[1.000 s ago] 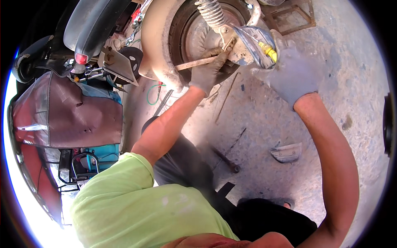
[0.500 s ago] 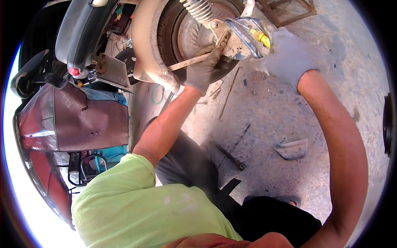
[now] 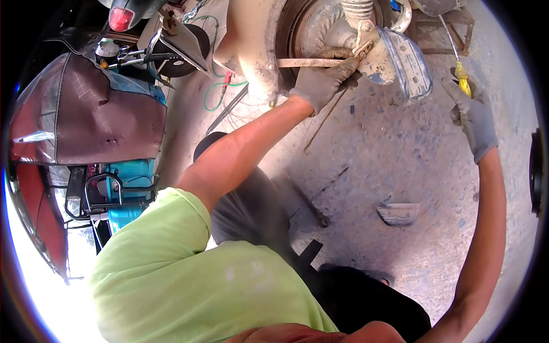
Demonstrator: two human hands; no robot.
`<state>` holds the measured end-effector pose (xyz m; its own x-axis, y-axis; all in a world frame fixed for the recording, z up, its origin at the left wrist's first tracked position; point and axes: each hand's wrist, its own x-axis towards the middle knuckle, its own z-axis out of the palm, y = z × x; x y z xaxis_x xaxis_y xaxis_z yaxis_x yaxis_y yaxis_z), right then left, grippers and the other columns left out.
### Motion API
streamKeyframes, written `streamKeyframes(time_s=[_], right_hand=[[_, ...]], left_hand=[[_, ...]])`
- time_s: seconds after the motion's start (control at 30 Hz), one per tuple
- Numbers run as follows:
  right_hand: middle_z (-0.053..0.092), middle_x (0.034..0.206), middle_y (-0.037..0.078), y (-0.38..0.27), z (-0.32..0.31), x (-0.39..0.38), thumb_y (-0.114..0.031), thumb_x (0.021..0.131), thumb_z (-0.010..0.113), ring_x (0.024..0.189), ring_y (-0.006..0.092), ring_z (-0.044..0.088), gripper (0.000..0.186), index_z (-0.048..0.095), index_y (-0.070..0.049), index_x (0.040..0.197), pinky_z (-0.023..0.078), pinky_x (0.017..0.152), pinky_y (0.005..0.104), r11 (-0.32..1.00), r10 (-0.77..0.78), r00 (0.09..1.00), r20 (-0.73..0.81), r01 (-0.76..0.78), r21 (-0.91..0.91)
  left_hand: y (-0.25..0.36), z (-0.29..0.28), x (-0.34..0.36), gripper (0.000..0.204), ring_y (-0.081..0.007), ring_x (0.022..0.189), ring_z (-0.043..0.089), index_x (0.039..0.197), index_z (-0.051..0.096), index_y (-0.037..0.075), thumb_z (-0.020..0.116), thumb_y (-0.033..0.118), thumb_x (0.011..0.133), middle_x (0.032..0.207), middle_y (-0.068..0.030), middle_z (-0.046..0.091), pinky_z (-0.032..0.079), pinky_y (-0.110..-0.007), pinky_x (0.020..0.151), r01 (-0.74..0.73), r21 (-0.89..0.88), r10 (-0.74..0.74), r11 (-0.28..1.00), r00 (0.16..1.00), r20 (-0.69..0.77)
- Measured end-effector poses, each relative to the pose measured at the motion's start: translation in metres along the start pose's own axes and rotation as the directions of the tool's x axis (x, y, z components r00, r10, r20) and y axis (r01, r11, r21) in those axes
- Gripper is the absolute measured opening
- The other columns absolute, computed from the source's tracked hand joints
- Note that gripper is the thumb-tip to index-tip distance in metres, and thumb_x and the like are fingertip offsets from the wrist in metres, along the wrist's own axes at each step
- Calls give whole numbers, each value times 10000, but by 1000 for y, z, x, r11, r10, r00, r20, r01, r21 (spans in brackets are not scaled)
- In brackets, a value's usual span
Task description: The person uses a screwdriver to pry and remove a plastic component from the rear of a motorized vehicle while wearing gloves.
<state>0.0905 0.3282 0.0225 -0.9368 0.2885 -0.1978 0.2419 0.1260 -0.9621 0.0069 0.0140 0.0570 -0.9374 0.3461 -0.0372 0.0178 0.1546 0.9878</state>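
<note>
My gloved left hand (image 3: 321,84) reaches to the hub of a dusty wheel (image 3: 293,34), below a coil-spring shock absorber (image 3: 358,10). Its fingers are closed at the lower mounting bracket, beside a rusty flat bar (image 3: 297,63); whatever they pinch is hidden. Off to the right, my gloved right hand (image 3: 476,117) is closed on the yellow handle of a screwdriver (image 3: 462,79), whose shaft points away from me. Between the hands, a scuffed slotted metal plate (image 3: 407,64) juts out beside the wheel, touched by neither hand.
On the concrete floor lie a wrench (image 3: 313,207) and a curved metal piece (image 3: 398,214). A rusty frame (image 3: 460,34) stands at the far right. A maroon cover (image 3: 114,114) hangs on the left, and a green cord (image 3: 213,94) runs near the fender (image 3: 246,46).
My right hand has pulled away from the plate by the wheel, rightward and toward me, carrying the screwdriver. My left hand stays at the bracket. The whole view has shifted.
</note>
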Motion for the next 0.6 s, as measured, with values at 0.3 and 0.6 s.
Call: streamKeyframes(time_s=[0.3, 0.6], right_hand=[[740, 1068, 78, 13, 9, -13, -415, 1012, 629, 573, 64, 510, 483, 618, -56, 1336, 438, 531, 234, 989, 147, 985, 92, -149, 15], [736, 1042, 71, 31, 14, 7, -392, 1030, 611, 588, 80, 539, 423, 620, -73, 1308, 451, 510, 234, 968, 224, 969, 106, -234, 93]], left_hand=[[-26, -15, 3, 301, -165, 864, 700, 1146, 684, 7, 725, 246, 967, 989, -87, 731, 587, -309, 746, -344, 356, 321, 869, 939, 123], [5, -16, -70, 459, -243, 961, 716, 1302, 673, 99, 735, 268, 880, 1043, -159, 738, 553, -370, 865, -183, 499, 96, 847, 976, 195]])
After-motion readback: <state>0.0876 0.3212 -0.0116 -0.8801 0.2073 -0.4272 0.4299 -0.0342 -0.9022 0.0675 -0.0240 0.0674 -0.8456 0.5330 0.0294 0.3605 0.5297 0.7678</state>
